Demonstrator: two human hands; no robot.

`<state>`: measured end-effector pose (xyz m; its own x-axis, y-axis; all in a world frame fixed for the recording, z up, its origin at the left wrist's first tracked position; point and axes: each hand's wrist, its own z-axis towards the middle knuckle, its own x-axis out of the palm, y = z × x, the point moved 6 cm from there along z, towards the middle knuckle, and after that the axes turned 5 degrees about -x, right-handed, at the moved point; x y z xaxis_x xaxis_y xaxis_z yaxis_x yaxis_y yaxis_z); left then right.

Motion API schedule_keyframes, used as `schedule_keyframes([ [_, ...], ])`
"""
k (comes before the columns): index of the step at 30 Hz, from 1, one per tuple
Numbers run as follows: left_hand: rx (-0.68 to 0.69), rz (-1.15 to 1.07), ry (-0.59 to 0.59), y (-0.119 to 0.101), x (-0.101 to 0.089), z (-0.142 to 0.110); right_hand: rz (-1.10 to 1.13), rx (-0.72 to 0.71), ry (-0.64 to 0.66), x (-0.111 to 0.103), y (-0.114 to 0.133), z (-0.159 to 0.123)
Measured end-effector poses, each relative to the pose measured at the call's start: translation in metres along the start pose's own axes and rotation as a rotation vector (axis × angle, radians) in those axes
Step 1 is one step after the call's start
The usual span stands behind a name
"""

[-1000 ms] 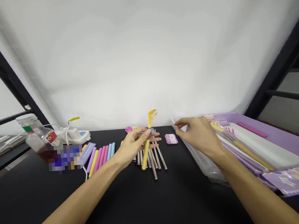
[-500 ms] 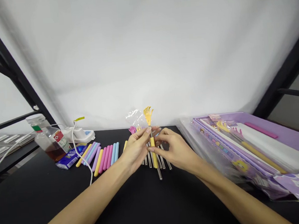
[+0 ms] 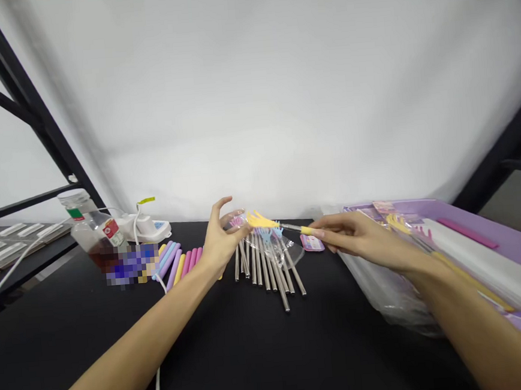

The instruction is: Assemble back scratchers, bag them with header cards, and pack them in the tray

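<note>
My right hand [image 3: 351, 236] is closed on the yellow handle of a back scratcher [image 3: 265, 220]. The scratcher lies almost level, its yellow claw pointing left and its metal rod showing between claw and handle. My left hand [image 3: 221, 237] has its index finger raised and the others around a thin clear plastic bag [image 3: 287, 254]. The claw is at the bag, close to the left thumb; whether it is inside I cannot tell. Beneath the bag, several metal rods [image 3: 273, 275] with pink and blue claws lie side by side on the black table [image 3: 255, 351].
Left of my left hand lie several coloured handle tubes [image 3: 178, 267], a bottle of dark liquid [image 3: 96, 232] and a white power strip [image 3: 152, 230]. On the right are a pink-purple card [image 3: 312, 243], clear plastic bags [image 3: 380, 288] and a purple display box [image 3: 451, 207] holding scratchers.
The back scratcher has swung from upright to nearly level. My right hand now grips its handle and has moved right, while my left hand has let go of it and holds the plastic bag.
</note>
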<state>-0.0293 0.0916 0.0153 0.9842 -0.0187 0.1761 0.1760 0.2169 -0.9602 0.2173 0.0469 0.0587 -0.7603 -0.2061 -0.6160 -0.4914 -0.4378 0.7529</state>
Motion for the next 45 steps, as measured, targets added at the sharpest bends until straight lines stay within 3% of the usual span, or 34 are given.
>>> schedule_keyframes([
  [5, 0.045, 0.045, -0.082, -0.001, -0.008, 0.004, -0.24, 0.11, 0.114, -0.018, -0.014, -0.012],
  [11, 0.048, -0.019, -0.094, 0.001, -0.015, 0.007, -0.396, 0.104, -0.022, -0.032, -0.017, -0.014],
  [24, -0.085, -0.267, -0.176, 0.003, -0.011, 0.0, -0.314, 0.019, -0.126, -0.033, -0.018, -0.01],
  [34, -0.109, -0.292, -0.223, 0.007, -0.012, 0.0, -0.323, 0.074, -0.128, -0.029, -0.017, -0.008],
  [45, -0.123, -0.338, -0.253, 0.009, -0.01, -0.003, -0.31, 0.119, -0.034, -0.022, -0.016, -0.009],
])
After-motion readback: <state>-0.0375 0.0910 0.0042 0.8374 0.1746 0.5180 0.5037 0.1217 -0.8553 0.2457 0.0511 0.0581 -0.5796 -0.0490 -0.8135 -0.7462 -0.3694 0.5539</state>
